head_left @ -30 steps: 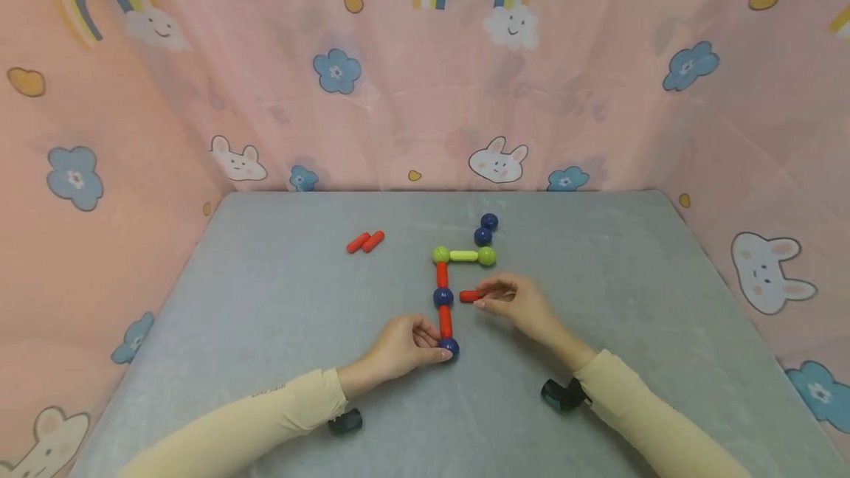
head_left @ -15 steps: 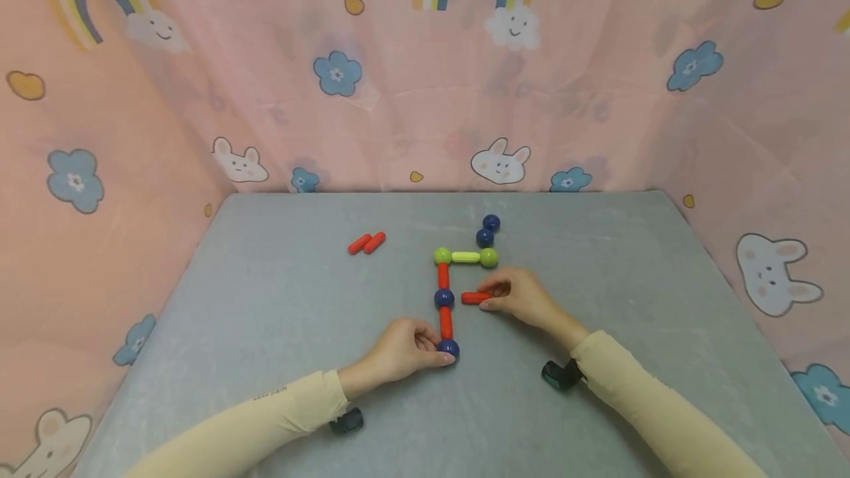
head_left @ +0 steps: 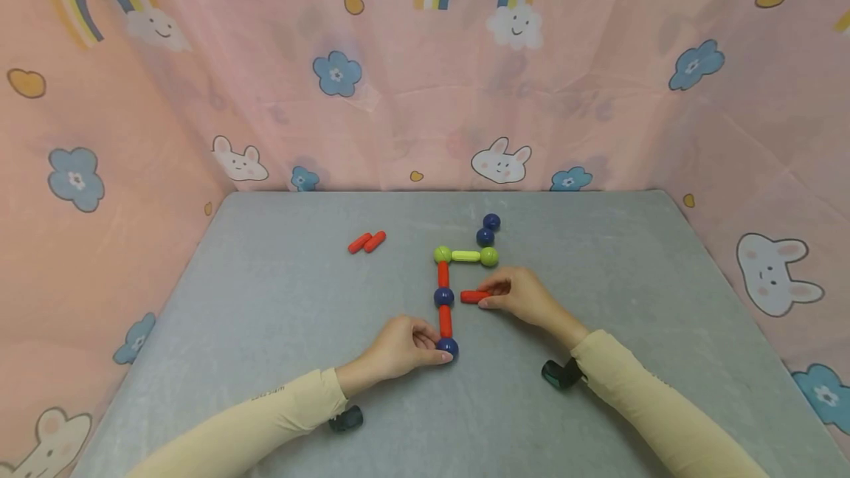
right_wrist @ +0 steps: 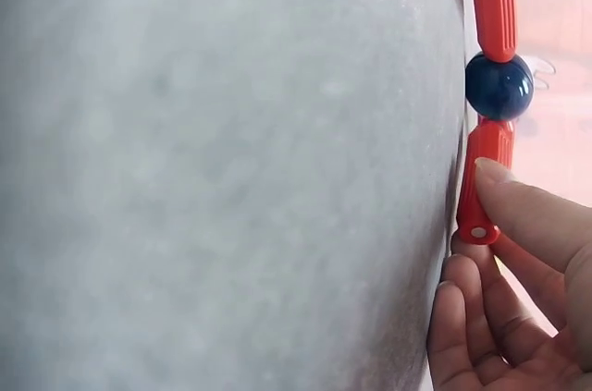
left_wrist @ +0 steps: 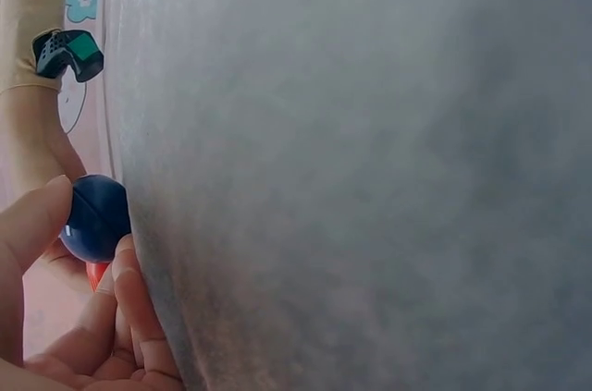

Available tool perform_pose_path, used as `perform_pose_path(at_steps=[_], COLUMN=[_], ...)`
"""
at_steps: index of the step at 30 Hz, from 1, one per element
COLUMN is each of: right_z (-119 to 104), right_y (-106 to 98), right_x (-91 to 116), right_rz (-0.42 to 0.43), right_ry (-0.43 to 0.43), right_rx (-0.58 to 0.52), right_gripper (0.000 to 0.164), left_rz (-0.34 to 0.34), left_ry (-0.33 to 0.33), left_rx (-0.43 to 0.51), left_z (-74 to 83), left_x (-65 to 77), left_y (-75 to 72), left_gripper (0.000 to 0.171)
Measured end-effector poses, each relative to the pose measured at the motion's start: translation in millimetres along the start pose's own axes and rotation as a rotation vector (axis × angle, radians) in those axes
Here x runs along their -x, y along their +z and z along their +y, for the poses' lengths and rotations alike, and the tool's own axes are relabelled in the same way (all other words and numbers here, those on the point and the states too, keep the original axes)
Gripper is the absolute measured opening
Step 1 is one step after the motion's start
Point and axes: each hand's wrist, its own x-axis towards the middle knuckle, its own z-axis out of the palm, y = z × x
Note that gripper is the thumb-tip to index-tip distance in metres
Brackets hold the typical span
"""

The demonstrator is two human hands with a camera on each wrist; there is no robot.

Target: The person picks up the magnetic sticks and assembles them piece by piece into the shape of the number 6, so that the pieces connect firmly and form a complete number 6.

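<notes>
Assembly is the step in hand, as I judge it from my screens: a side piece to be joined to the figure lying on the table [head_left: 265,316]. My right hand [head_left: 523,296] pinches a red rod [head_left: 472,296] between thumb and fingers, its free end pointing at the middle ball [head_left: 443,296], blue, with a narrow gap between them in the head view. My left hand [head_left: 401,346] pinches the near ball [head_left: 448,347], also blue, at the figure's near end; I take that as steadying. Two line rods [head_left: 445,321], both red, link these balls and the green corner ball [head_left: 443,255], where a green rod [head_left: 465,256] leads right to the end ball [head_left: 488,257]. The next move calls, I think, for sliding the pinched rod straight into contact without knocking the line askew. Two spare rods [head_left: 360,243] lie to the left, two spare balls [head_left: 485,237] just beyond the end ball. Lettering on the left sleeve [head_left: 265,406] is too small for me to read; I make out no brand elsewhere.
</notes>
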Motion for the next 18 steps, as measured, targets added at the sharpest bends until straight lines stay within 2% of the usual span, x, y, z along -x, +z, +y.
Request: perform_pose_path(at_steps=[18], right_z=[-3.1], right_y=[5.0], right_x=[-7.6], right_rz=[-0.026], right_ry=[0.003], right_rx=[-0.02], right_gripper=[0.021], left_rz=[-0.013], left_ry=[0.004], left_rx=[-0.007], left_z=[0.0], left_x=[-0.2], left_y=[0.6], left_gripper=[0.029])
